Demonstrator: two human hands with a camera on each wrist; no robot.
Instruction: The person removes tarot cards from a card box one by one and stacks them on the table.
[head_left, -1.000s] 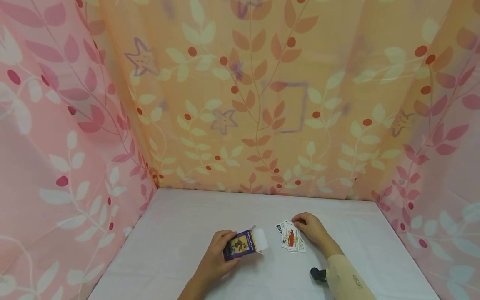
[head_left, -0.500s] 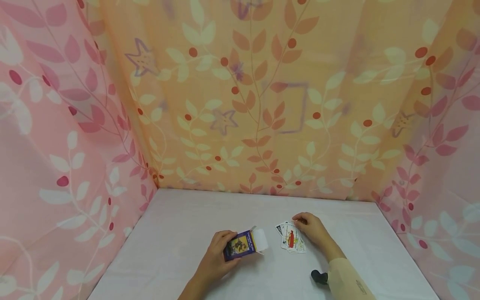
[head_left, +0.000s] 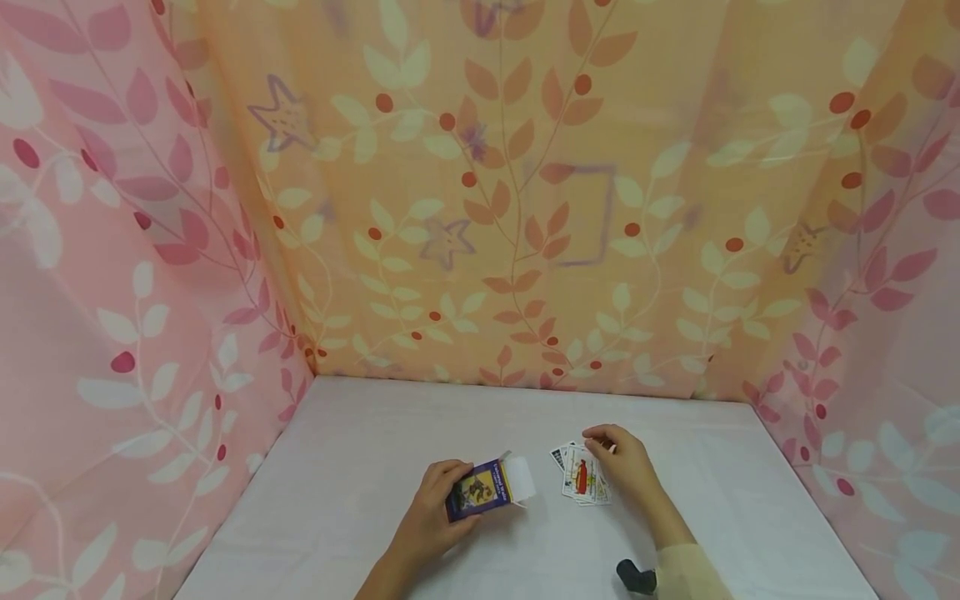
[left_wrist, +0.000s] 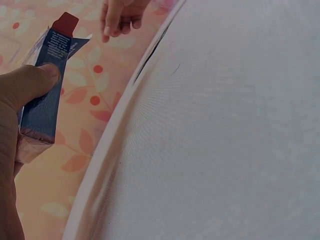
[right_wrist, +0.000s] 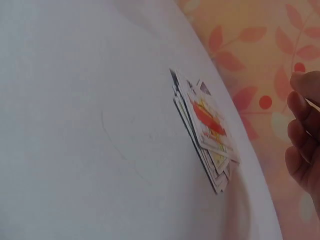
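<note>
My left hand point(head_left: 432, 514) grips a dark blue card box point(head_left: 480, 490) with a picture on its front. The box's white end flap point(head_left: 521, 479) stands open toward the right. In the left wrist view, the thumb presses the narrow printed side of the card box point(left_wrist: 46, 102). A loose, uneven pile of cards point(head_left: 581, 477) lies on the table, a red figure on its top card. Just above the pile's upper right hovers my right hand point(head_left: 626, 462), its fingers loosely bent. The right wrist view shows those fingers point(right_wrist: 298, 132) apart from the cards point(right_wrist: 207, 125), holding nothing visible.
A white-covered table point(head_left: 360, 442) lies under everything. Leaf-patterned curtains enclose it, with an orange one point(head_left: 517, 192) at the back and pink ones at both sides. A black object point(head_left: 635, 576) sits by the right sleeve point(head_left: 690, 573).
My right hand has turned and shifted slightly at the cards' upper edge, and its sleeve and the black object have moved down a little. The left hand and box have stayed put.
</note>
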